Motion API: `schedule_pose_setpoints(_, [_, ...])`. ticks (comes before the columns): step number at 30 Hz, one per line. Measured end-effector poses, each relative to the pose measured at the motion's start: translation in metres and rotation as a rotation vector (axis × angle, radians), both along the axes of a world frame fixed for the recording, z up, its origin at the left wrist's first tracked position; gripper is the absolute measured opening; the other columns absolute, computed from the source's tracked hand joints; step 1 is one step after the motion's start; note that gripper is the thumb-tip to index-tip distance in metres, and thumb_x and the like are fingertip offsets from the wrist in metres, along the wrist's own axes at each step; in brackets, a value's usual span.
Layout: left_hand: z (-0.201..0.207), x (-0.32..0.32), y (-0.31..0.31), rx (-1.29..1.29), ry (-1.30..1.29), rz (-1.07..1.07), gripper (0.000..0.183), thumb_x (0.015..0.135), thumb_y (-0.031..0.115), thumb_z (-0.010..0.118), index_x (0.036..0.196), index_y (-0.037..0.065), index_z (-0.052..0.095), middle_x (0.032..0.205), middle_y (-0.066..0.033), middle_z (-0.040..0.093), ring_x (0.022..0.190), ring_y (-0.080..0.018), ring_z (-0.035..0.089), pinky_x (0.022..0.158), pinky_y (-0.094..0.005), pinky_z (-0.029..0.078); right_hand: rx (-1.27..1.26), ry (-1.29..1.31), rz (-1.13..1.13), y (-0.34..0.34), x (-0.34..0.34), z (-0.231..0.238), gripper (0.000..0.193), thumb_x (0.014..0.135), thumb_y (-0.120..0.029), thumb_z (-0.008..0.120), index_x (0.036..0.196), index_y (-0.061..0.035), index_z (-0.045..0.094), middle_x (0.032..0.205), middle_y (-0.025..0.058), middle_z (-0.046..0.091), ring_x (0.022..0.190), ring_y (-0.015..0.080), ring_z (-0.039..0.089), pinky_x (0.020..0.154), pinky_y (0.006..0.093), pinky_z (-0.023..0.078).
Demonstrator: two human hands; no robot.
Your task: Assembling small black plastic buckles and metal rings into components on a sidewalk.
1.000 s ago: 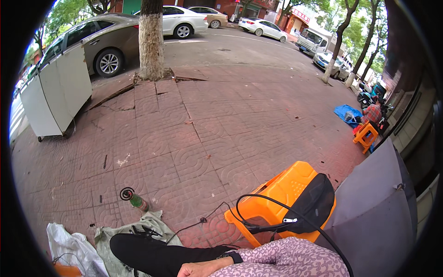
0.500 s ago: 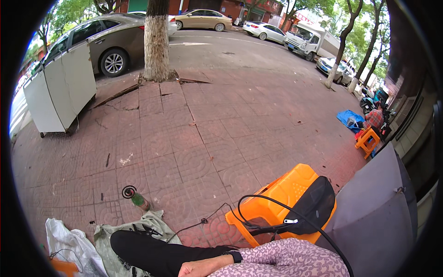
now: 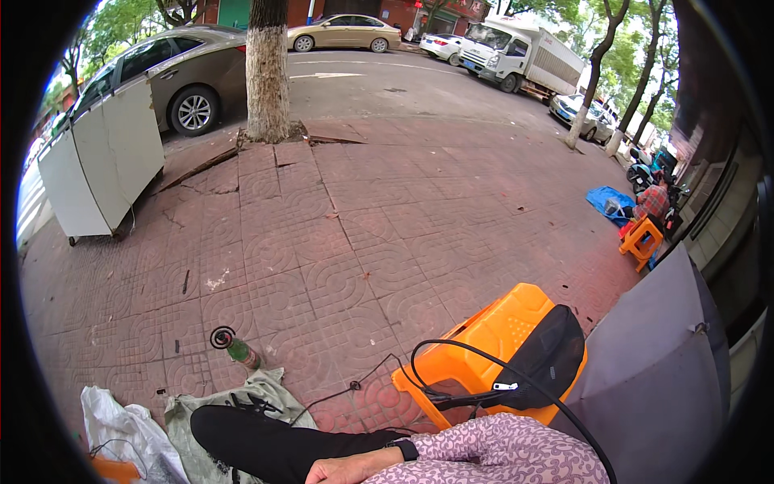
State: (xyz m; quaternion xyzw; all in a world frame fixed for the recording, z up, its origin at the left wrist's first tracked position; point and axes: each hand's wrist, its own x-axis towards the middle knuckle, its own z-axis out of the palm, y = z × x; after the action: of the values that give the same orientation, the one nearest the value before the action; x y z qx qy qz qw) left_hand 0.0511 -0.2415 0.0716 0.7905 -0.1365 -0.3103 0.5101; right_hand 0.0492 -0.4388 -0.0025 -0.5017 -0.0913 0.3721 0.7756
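My right hand (image 3: 348, 469) lies low over my black-trousered leg (image 3: 278, 440), its patterned sleeve (image 3: 492, 452) coming in from the right. Its fingers run out of the picture at the lower edge, so whether they hold anything is hidden. My left hand is out of view. Right of the leg, a black pouch (image 3: 548, 359) with a white zip tag leans on an orange plastic stool (image 3: 476, 363). A black cable (image 3: 504, 365) loops over both. Beyond the knee stands a green bottle (image 3: 241, 352) topped by a dark spiral coil (image 3: 224, 337).
Grey-green cloth (image 3: 270, 387) and a white sack (image 3: 121, 427) lie at the left front. A grey umbrella (image 3: 645, 363) spreads at the right. Farther off are a white cabinet (image 3: 113, 161), a tree trunk (image 3: 268, 81) and a person (image 3: 651, 202) near another orange stool (image 3: 641, 240).
My right hand has shifted very slightly left. On the road, the white truck and the white car ahead of it have moved left. The whole view has shifted a little.
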Motion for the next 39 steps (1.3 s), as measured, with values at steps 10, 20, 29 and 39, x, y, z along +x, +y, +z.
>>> schedule_pose_setpoints(10, [0.004,0.001,0.000,0.000,0.127,0.035,0.017,0.094,0.009,0.057,0.086,-0.004,0.064,0.064,0.0025,0.051,0.060,-0.0061,0.044,0.053,-0.0248,0.036,-0.154,-0.219,-0.045,-0.008,0.002,0.024,0.035,0.092,-0.030,0.062,0.075,0.0001,0.067,0.063,-0.0012,0.058,0.061,0.0068,0.051,0.054,0.0282,0.041])
schedule_pose_setpoints(20, [0.026,0.002,-0.009,-0.001,0.223,0.136,0.021,0.095,0.014,0.057,0.083,-0.001,0.063,0.064,0.0014,0.053,0.059,-0.0063,0.046,0.052,-0.0247,0.036,0.246,0.162,-0.166,0.012,-0.007,0.000,0.030,0.097,-0.027,0.060,0.072,-0.0109,0.055,0.057,-0.0096,0.042,0.047,-0.0007,0.033,0.043,0.0179,0.021])
schedule_pose_setpoints(29, [0.012,0.048,-0.041,-0.402,0.167,0.370,0.018,0.096,0.004,0.055,0.104,-0.004,0.068,0.079,-0.0039,0.066,0.057,-0.0052,0.058,0.050,-0.0171,0.045,0.158,0.071,-0.694,-0.022,0.030,0.044,0.012,0.096,-0.015,0.060,0.102,-0.0055,0.055,0.070,-0.0015,0.053,0.056,0.0069,0.047,0.050,0.0214,0.037])
schedule_pose_setpoints(39, [0.004,0.043,-0.072,-0.288,-0.053,0.398,0.016,0.094,0.003,0.056,0.101,-0.006,0.067,0.077,-0.0061,0.067,0.058,-0.0090,0.062,0.052,-0.0202,0.048,-0.024,-0.168,-0.801,-0.019,0.027,0.046,0.022,0.093,-0.004,0.062,0.114,-0.0008,0.060,0.093,0.0026,0.060,0.085,0.0077,0.059,0.073,0.0230,0.050])
